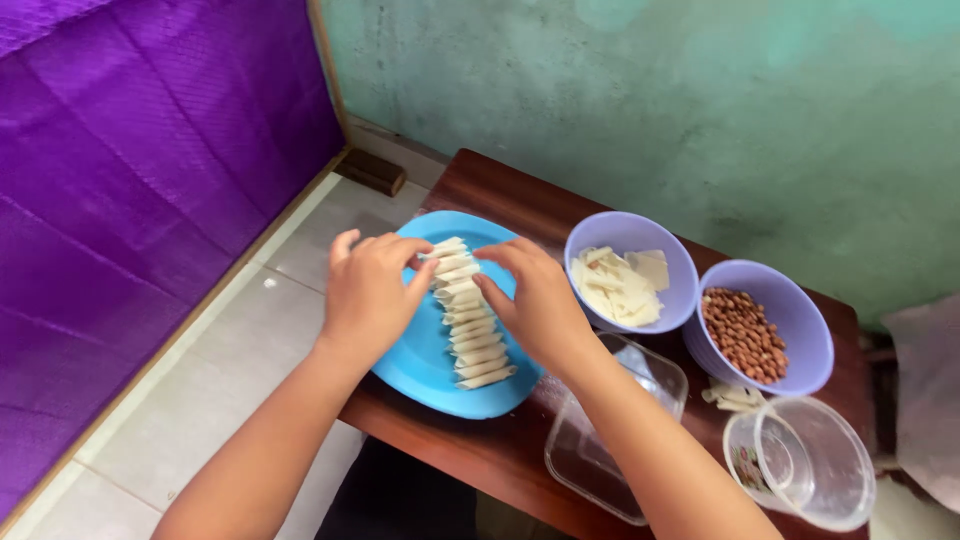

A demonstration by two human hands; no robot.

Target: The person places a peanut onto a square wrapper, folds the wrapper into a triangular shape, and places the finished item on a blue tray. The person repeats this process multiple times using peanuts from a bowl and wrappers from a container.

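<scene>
Green, mottled plaster backs a dark brown wooden tabletop (500, 190), with purple fabric (130, 170) hanging along one side above a pale tiled floor (200, 420).

From the head camera, a round light-blue plastic plate (415, 365) sits at the tabletop's edge nearest the purple fabric, partly overhanging it. On the plate lies a neat row of small rolled cream-coloured pastry pieces (470, 325), stacked side by side in a line. The left hand (368, 298) rests at one side of the row, its fingers (415, 250) curled and touching the top pieces. The right hand (535, 300) presses against the other side, fingers (495, 252) bent in toward the same pieces, so both hands bracket the row rather than closing on any single piece.

Just beside the plate stands a lilac plastic bowl of flat cream pastry sheets (628, 285), and next to it a second lilac bowl of brown peanuts (748, 335). A clear rectangular plastic container (600, 440) lies near the front edge under the right forearm, with a clear round plastic tub (810, 460) at the far corner.
</scene>
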